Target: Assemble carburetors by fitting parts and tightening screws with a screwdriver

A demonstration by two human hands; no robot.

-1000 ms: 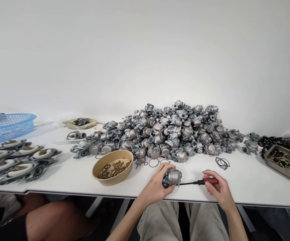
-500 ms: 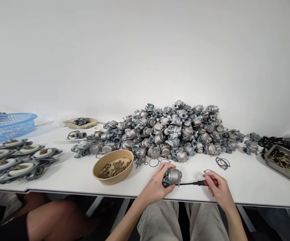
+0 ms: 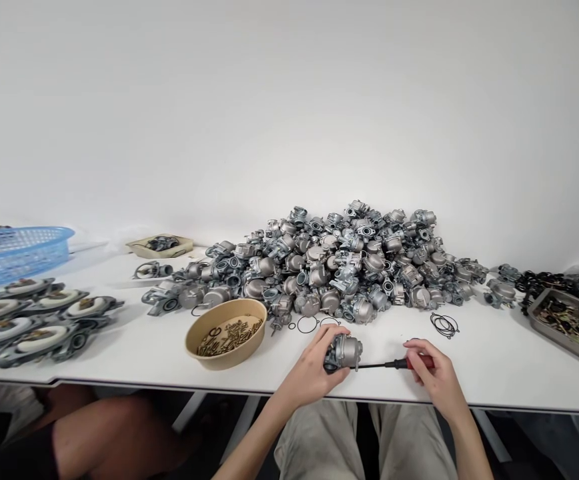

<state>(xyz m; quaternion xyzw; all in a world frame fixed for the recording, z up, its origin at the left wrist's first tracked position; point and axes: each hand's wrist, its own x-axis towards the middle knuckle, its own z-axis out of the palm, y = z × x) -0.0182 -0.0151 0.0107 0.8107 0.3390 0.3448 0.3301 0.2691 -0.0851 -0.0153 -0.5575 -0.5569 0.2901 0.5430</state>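
Note:
Near the table's front edge, my left hand (image 3: 315,365) grips a grey metal carburetor (image 3: 348,351) lying on its side, its rounded bowl facing right. My right hand (image 3: 435,375) is closed around the red handle of a screwdriver (image 3: 392,364). The dark shaft runs left, and its tip meets the lower side of the carburetor; the exact contact point is hidden. Behind my hands rises a large heap of similar carburetors (image 3: 319,267). Thin black rubber rings (image 3: 443,326) lie on the table behind my right hand.
A tan bowl (image 3: 194,341) of small brass parts stands left of my left hand. Farther left are carburetor bodies with white rings (image 3: 44,339) and a blue basket (image 3: 24,257). A metal tray (image 3: 564,333) of small parts sits at the right. Another person's leg (image 3: 114,437) shows below the table.
My right-hand fingers have shifted slightly on the screwdriver handle. My left hand and the carburetor stay in place.

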